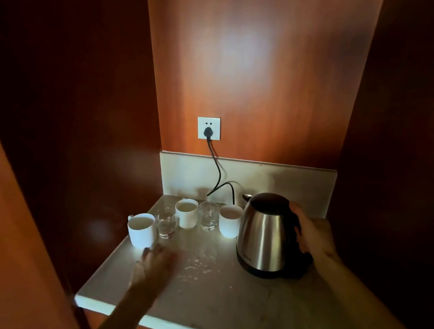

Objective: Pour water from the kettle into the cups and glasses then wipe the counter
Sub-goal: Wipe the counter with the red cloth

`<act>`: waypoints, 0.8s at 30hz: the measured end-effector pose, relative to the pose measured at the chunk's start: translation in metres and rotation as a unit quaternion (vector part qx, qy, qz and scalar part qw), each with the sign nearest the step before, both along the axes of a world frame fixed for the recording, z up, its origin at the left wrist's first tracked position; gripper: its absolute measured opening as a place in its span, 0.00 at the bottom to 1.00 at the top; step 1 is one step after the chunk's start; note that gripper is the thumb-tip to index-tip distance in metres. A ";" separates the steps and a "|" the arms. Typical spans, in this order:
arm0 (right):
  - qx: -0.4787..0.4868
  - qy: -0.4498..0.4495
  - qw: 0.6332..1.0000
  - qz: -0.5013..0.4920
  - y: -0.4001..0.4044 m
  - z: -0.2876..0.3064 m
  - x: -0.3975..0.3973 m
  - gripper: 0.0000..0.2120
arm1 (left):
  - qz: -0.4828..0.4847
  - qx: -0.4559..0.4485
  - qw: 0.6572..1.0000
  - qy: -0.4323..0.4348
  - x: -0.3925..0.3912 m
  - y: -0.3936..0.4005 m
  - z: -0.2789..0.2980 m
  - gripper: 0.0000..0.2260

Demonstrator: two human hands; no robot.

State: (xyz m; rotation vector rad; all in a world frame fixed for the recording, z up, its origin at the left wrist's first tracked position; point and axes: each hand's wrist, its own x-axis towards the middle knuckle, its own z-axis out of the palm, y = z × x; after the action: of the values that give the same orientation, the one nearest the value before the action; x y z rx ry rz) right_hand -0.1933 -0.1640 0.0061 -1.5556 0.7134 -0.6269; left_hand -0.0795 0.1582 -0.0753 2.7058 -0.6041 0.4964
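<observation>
A pale stone counter [218,304] fills the wooden niche, its low upstand running along the back. A steel kettle [264,235] stands on its dark base at about two o'clock. Along twelve o'clock sit a white cup [186,213], a clear glass [208,216] and another white cup [229,221], close together. At ten o'clock, a third white cup [141,229] stands just beside a second glass [166,222]. Water drops [197,266] speckle the middle.

Two bare forearms, no sleeves visible.
</observation>
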 end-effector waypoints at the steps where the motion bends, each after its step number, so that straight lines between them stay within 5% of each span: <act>1: 0.002 -0.003 1.000 -0.002 -0.001 -0.001 0.002 0.26 | -0.002 0.034 0.999 0.040 0.002 -0.007 -0.002 0.20; 3: 0.006 -0.007 1.000 -0.016 -0.005 -0.003 0.005 0.27 | -0.033 0.056 0.995 0.076 -0.001 -0.022 -0.008 0.14; 7: 0.013 -0.015 0.999 -0.042 -0.017 -0.007 0.002 0.26 | -0.025 0.035 0.992 0.123 0.003 -0.024 -0.028 0.18; 17: -0.001 -0.006 0.995 -0.098 -0.047 -0.030 -0.006 0.22 | -0.033 -0.004 0.992 0.124 0.005 -0.040 -0.039 0.13; 24: -0.011 -0.007 0.996 -0.090 -0.046 -0.038 0.006 0.19 | 0.004 0.074 0.993 0.096 0.000 -0.043 -0.032 0.21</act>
State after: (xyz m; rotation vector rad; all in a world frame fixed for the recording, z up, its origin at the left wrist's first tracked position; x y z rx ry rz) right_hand -0.1874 -0.2104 -0.0316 -1.5173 0.8444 -0.7798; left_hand -0.0790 0.1154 -0.1070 2.8517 -0.5988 0.1962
